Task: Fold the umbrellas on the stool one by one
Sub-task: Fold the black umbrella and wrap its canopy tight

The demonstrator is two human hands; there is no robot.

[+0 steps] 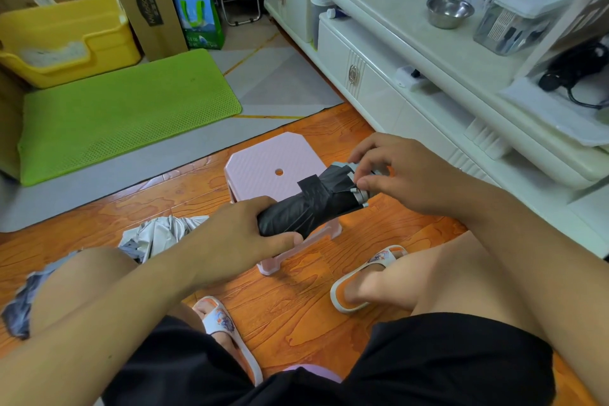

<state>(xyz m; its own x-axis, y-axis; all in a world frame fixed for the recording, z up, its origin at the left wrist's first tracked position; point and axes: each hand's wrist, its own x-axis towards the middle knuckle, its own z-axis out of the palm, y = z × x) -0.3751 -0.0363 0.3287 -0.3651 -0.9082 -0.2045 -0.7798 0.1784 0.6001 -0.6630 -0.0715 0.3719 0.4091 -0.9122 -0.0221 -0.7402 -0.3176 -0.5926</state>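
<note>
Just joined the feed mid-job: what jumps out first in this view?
Dead centre, the black umbrella, rolled up, is held over the pink stool: the left hand grips its near end while the right hand pinches the rib tips at the far end. To the left, a grey umbrella lies crumpled on the orange wood floor, with a bright green mat beyond it.

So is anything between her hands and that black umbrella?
No. The left hand already grips the black umbrella round its near end, and the right hand pinches at its far end, above the pink stool. Nothing visible lies between.
</note>
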